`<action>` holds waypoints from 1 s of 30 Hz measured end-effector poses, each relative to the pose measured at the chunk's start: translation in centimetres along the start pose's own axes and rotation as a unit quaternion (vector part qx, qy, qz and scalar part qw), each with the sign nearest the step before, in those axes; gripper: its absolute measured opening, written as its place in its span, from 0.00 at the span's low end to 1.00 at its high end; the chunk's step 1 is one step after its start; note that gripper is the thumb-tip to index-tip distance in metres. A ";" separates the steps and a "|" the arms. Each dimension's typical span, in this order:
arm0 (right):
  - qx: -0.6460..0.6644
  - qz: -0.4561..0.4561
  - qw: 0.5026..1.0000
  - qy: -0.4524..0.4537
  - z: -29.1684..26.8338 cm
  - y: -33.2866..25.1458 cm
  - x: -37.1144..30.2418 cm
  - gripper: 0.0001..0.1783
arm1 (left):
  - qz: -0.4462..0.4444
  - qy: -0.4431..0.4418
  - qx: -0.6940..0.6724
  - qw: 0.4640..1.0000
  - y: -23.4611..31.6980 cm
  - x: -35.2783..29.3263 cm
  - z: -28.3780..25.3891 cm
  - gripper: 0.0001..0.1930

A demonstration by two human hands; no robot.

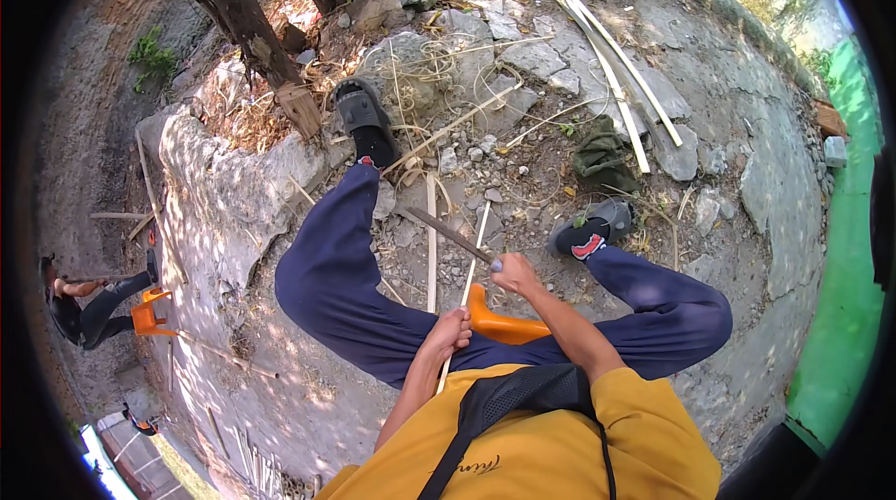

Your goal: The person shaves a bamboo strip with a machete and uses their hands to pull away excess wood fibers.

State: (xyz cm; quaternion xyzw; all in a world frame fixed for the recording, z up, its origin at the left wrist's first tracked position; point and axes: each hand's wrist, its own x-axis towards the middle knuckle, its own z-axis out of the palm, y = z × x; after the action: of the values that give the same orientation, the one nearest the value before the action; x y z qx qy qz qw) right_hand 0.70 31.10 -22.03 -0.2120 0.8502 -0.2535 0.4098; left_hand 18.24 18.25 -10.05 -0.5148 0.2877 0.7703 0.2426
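Note:
My left hand [451, 329] is closed around a thin pale strip [483, 224], which looks like split bamboo or wood. The strip runs from the ground between my feet back toward my lap. In my closed right hand [513, 274] is a long-bladed knife [443, 231], its dark blade pointing forward and left. Blade and strip cross just ahead of my hands; whether they touch, I cannot tell. Under me, part of an orange plastic seat [509, 324] shows between my thighs.
Long pale strips [621, 61] lie on the cracked ground at far right. Thin curled shavings [457, 61] lie ahead, near a tree trunk [257, 33]. A dark green cloth [602, 156] rests by my right shoe. At far left another person [89, 313] sits by an orange chair [149, 313].

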 end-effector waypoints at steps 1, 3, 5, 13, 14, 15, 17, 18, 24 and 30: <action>-0.001 -0.001 1.000 0.002 0.0 0.6 0.1 0.16 | 0.002 -0.001 0.001 1.000 0.2 0.2 0.3 0.15; 0.025 -0.014 1.000 -0.010 0.2 0.5 -1.8 0.17 | -0.016 -0.024 0.007 1.000 -0.7 -0.9 -0.2 0.14; 0.014 -0.016 0.999 -0.024 0.2 0.8 -3.7 0.16 | -0.019 -0.017 0.009 1.000 -0.9 -0.9 -0.4 0.14; -0.016 -0.043 0.999 -0.020 -0.8 1.5 -2.4 0.14 | -0.010 -0.007 0.025 1.000 -0.5 -1.0 0.2 0.14; -0.006 -0.016 1.000 -0.008 0.0 1.0 -2.2 0.14 | -0.005 -0.005 0.021 1.000 -0.5 -0.8 -0.5 0.14; -0.001 0.008 1.000 0.007 0.2 0.9 -1.4 0.15 | 0.005 -0.007 0.014 1.000 -0.1 -0.3 -0.3 0.14; 0.006 0.007 1.000 0.030 1.1 0.9 -2.5 0.15 | -0.005 -0.021 0.013 1.000 -0.9 -0.3 -0.5 0.14; 0.011 0.010 1.000 0.011 0.6 0.9 -3.1 0.16 | -0.015 -0.032 0.012 0.999 -0.9 -0.5 -0.7 0.14; -0.055 -0.108 0.990 -0.073 -1.4 0.3 -5.8 0.17 | 0.001 -0.020 0.013 1.000 -1.3 -0.6 -0.5 0.14; -0.068 -0.048 0.997 -0.005 -1.1 1.1 -1.7 0.16 | 0.011 -0.006 0.039 0.999 -1.5 -0.8 0.1 0.15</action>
State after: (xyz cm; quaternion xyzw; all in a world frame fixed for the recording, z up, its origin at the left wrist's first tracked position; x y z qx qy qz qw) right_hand 0.59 33.19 -21.11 -0.2807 0.8525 -0.2134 0.3859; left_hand 19.44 19.36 -9.54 -0.4971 0.3217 0.7641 0.2562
